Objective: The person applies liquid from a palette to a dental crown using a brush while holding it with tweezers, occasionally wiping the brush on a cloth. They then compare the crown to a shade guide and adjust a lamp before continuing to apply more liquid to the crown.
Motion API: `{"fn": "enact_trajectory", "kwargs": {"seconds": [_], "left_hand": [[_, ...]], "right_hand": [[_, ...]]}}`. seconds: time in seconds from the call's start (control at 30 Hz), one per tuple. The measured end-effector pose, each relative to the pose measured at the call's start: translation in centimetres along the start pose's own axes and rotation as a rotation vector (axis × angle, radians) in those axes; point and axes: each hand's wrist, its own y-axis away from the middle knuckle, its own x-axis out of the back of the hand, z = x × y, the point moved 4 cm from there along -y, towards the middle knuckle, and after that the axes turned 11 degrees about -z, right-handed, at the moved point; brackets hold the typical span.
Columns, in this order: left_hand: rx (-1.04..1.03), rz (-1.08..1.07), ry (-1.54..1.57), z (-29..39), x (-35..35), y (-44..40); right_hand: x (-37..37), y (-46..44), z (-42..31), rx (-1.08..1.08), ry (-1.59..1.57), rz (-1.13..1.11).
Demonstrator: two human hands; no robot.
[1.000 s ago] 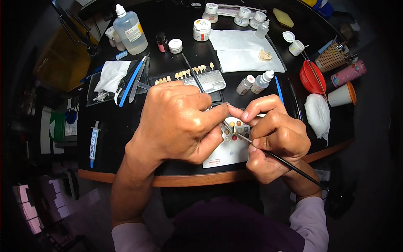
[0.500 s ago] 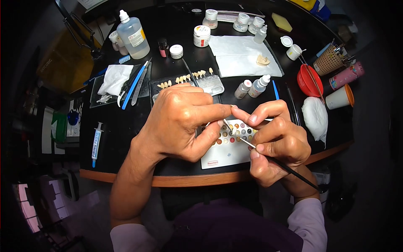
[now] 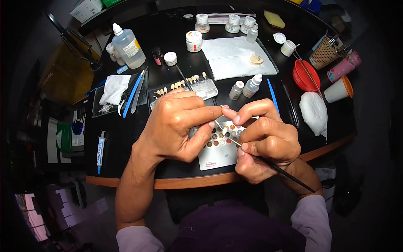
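My left hand (image 3: 180, 122) is closed around a slim dark-handled tool (image 3: 184, 77), whose pale lower end comes out below the fingers. At that end sits a small white tooth-shaped piece (image 3: 225, 131). My right hand (image 3: 268, 140) pinches a thin brush with a black handle (image 3: 289, 175). The brush tip meets or almost meets the white piece; I cannot tell which. The two index fingertips touch above it. Beneath the hands lies a white palette (image 3: 216, 158) with rows of coloured paste wells, partly hidden by my fingers.
Behind my left hand stands a case of tooth-shade tabs (image 3: 205, 89). Two small bottles (image 3: 252, 86) are beside it. A dental model (image 3: 256, 59) rests on white paper (image 3: 228, 71). Right: red bowl (image 3: 305, 75), cotton wad (image 3: 314, 110), cup (image 3: 336, 93). Left: syringe (image 3: 101, 151), tweezers (image 3: 133, 94).
The view has shifted slightly. The brush tip has come closer to the small white piece, which now shows more plainly. Both hands keep their grips.
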Motion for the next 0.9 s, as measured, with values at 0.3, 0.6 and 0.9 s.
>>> {"fn": "enact_trajectory", "kwargs": {"seconds": [0.3, 0.6, 0.9], "left_hand": [[-0.022, 0.004, -0.033, 0.04, 0.09, -0.06], [-0.059, -0.015, -0.063, 0.23, 0.44, -0.27], [-0.042, 0.007, -0.053, 0.81, 0.69, -0.49]], "right_hand": [[0.25, 0.26, -0.2, -0.011, -0.052, -0.051], [0.04, 0.09, -0.37, 0.007, -0.037, 0.033], [0.16, 0.16, -0.44, 0.027, -0.093, -0.023]]}}
